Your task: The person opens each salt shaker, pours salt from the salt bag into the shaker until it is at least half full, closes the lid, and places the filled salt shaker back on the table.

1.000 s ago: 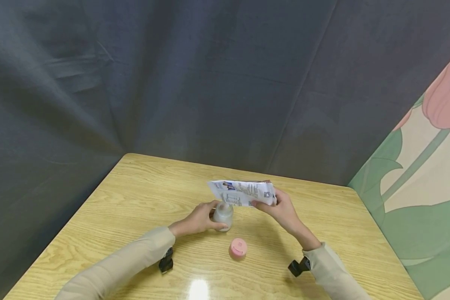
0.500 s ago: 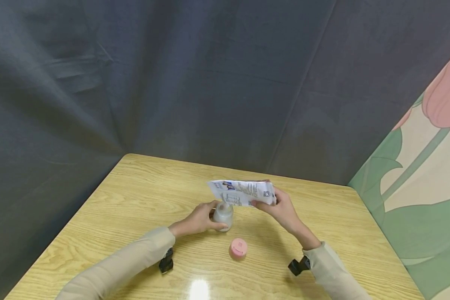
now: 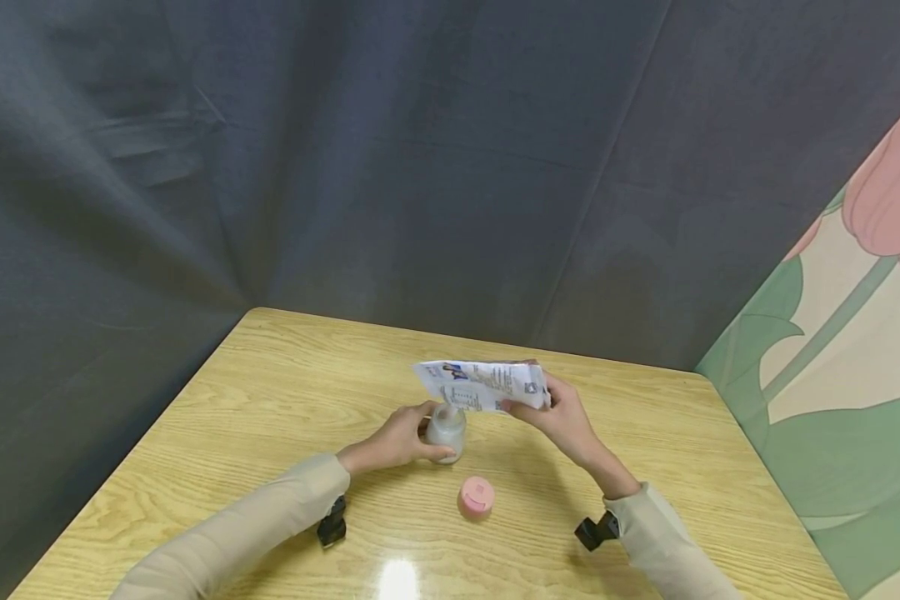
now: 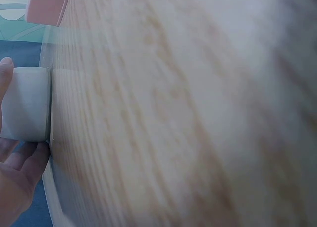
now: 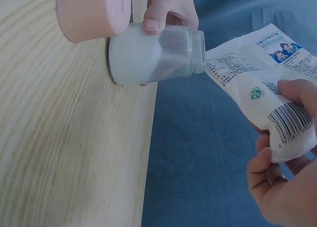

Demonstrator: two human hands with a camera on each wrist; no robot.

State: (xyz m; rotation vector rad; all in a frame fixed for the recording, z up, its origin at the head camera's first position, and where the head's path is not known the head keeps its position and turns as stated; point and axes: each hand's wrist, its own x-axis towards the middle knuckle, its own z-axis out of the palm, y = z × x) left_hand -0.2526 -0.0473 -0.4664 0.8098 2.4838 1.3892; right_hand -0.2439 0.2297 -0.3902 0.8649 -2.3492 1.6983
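Dark curtain (image 3: pixel 450 167) backs a wood-grain table (image 3: pixel 232 442). The L. hand (image 3: pixel 393 439) curves round an uncapped jar (image 3: pixel 447 435), thumb one side, fingers other, holding it upright on the tabletop. The R. hand (image 3: pixel 558 421) grips a white printed pouch (image 3: pixel 487 385) by its barcode end, thumb on face, fingers curled under. Pouch tilts down toward the jar, narrow end at the mouth; touching or just above, can't tell.

Step in hand is prob. pouring. Best approach: pin jar firmly, centre pouch tip over mouth, tip slowly w/ a light squeeze, stop before the white contents (image 5: pixel 131 54) reach the neck. Clear glass above suggests room left, approx. A hard squeeze could spill over the rim.

Main obstacle: pouch hides part of the mouth in the head view. A pink cap (image 3: pixel 477 497) sits near the jar, btwn the forearms, off the pour line but knockable. Black wrist units (image 3: pixel 597 531) hang by both cuffs. Floral panel (image 3: pixel 855 400) at far R., well apart.
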